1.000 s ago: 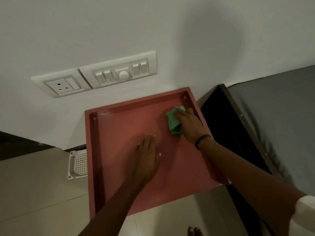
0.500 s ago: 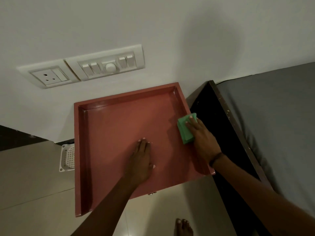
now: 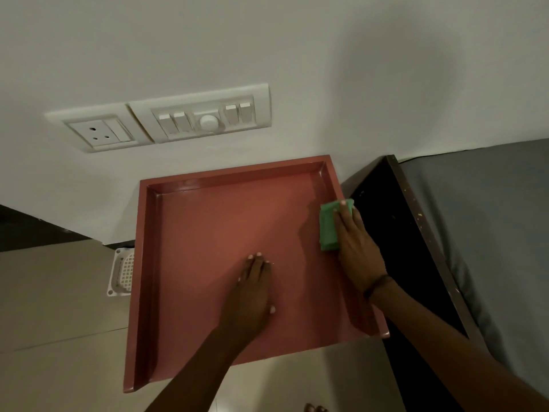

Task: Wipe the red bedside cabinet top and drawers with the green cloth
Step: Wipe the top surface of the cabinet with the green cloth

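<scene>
Right hand [image 3: 356,248] lies flat on the green cloth [image 3: 327,230], fingers straight, pressing down, not clenched round it. The cloth is folded into a thick pad. It sits on the red cabinet top [image 3: 222,227], hard against the raised rim on the right side, near the far right corner. Left hand [image 3: 252,292] is flat and released mid-top and holds nothing. I'd say it's bracing.

Handling, my call:
- Cloth is light, soft and limp. The fold keeps its shape only under pressure.
- Best hold is palm on top, fingertips at the leading edge.
- For rim and corner, pinch 1 folded edge and run it along the groove.
- Top looks smooth and glossy, so the cloth should slide easily.
- Cabinet is rigid, not fragile.

Writing: none readable. No brand visible on the cloth, cabinet, switch panel [image 3: 202,117] or socket [image 3: 98,130]. Drawers are out of view.
</scene>
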Tool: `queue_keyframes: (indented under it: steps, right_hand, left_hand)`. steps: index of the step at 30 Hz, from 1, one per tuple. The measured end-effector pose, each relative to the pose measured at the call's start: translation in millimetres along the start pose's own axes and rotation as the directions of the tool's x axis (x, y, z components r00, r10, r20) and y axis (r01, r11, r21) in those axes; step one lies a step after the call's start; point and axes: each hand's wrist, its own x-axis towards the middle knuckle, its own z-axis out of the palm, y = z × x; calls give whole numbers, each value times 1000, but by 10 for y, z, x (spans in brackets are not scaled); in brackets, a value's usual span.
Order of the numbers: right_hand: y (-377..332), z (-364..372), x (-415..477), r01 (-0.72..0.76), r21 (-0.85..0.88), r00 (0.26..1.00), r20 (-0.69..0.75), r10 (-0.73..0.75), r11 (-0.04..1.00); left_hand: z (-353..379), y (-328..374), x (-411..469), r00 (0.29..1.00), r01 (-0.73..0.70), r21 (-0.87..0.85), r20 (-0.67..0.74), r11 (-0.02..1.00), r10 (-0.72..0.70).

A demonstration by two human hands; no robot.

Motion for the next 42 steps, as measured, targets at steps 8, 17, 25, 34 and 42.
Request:
queue_keyframes:
  steps: [8,17,25,34,42]
  right_hand:
    - [-84,-45,1309,139,-353,988,-9,-151,925]
    - [-41,-8,1186,168,-371,986,57,-159,913]
    - [-260,-188,615,96,-317,994,71,-77,944]
    - [-59,101,-1253,166,-302,985,14,-170,939]
    - [-197,527,-1600,89,-285,958,-236,-160,954]
  left_hand:
    - [-55,0,-3,999,-30,-4,19,1000,30]
    - [-51,-14,-13,998,6,-28,55,1000,-5]
    - [42,-68,-44,998,-42,-98,-48,994,37]
    - [141,-197,37,993,-93,-80,-76,992,87]
    - [125,-135,79,981,-127,15,-148,992,128]
